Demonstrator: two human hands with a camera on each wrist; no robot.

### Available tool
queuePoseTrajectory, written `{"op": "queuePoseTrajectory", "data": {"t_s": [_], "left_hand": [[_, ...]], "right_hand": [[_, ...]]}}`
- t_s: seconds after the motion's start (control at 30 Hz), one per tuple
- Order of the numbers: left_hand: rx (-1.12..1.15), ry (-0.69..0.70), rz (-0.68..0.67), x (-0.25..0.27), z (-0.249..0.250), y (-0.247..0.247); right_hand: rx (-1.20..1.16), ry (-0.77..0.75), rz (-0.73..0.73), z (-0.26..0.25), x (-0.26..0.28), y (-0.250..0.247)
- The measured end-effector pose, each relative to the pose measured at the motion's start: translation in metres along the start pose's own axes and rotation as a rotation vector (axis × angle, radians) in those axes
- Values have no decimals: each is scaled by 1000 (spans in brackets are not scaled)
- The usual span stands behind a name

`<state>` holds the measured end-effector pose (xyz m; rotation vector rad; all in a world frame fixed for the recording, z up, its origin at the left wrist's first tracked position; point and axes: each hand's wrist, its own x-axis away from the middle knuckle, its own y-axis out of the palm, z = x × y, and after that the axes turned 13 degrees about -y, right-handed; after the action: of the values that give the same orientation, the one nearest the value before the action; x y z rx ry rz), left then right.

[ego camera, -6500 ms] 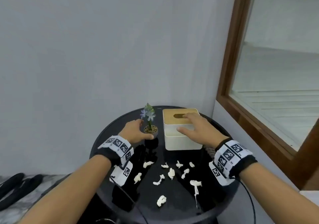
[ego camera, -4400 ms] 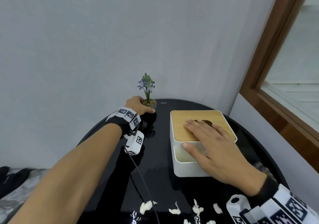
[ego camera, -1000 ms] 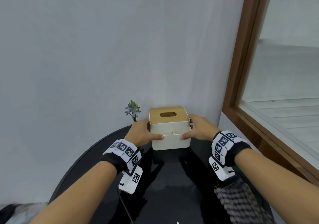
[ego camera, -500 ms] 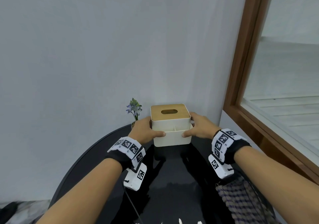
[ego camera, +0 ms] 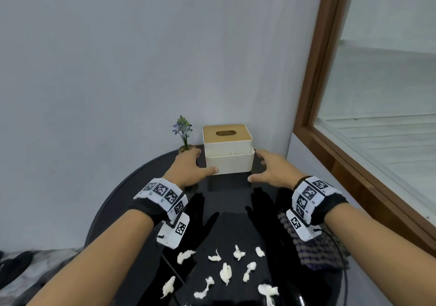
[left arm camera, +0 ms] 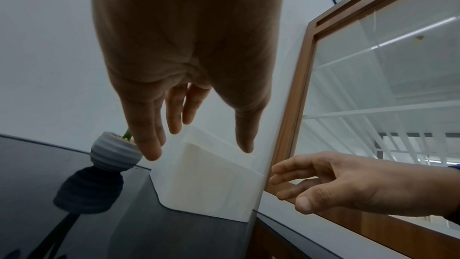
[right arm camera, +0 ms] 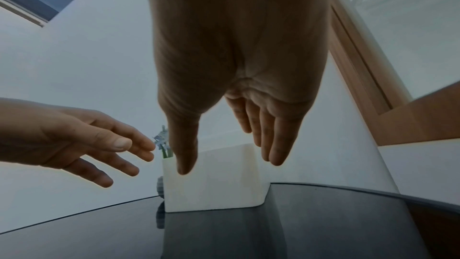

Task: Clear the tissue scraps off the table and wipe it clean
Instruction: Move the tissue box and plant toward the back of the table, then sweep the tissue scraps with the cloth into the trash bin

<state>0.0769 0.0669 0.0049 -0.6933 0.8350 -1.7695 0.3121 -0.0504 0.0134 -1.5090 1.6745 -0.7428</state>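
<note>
Several white tissue scraps (ego camera: 225,274) lie on the near part of the round black table (ego camera: 118,202). At the table's far edge stands a white tissue box (ego camera: 227,161) with a wooden lid. My left hand (ego camera: 203,161) hovers at its left side and my right hand (ego camera: 256,166) at its right side. Both have straight, spread fingers and hold nothing. The left wrist view shows my left hand (left arm camera: 199,145) just short of the box (left arm camera: 211,180). In the right wrist view my right hand (right arm camera: 230,162) is likewise apart from the box (right arm camera: 214,182).
A small potted flower (ego camera: 184,136) stands left of the box by the wall, its pot (left arm camera: 114,153) close to my left fingers. A checked cloth (ego camera: 316,251) lies on the table's right side under my right wrist. A wood-framed window (ego camera: 313,107) runs along the right.
Both hands gripped the tissue box half a second ago; now they have let go and drawn slightly back with fingers spread. The view has tilted down, showing the scraps again.
</note>
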Motion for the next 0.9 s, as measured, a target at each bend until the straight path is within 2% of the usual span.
{"op": "queuePoseTrajectory", "data": {"t_s": [0.13, 0.3, 0.53, 0.77, 0.9], "left_hand": [[-54, 44, -19, 41, -2, -11], [-88, 88, 39, 110, -13, -26], [-16, 95, 63, 204, -68, -11], [5, 88, 98, 260, -107, 11], [25, 98, 142, 272, -117, 27]], "right_hand": [[73, -23, -9, -18, 35, 0], [142, -58, 10, -38, 87, 4], [70, -28, 44, -38, 163, 26], [179, -109, 105, -45, 212, 50], [202, -80, 233, -34, 211, 54]]}}
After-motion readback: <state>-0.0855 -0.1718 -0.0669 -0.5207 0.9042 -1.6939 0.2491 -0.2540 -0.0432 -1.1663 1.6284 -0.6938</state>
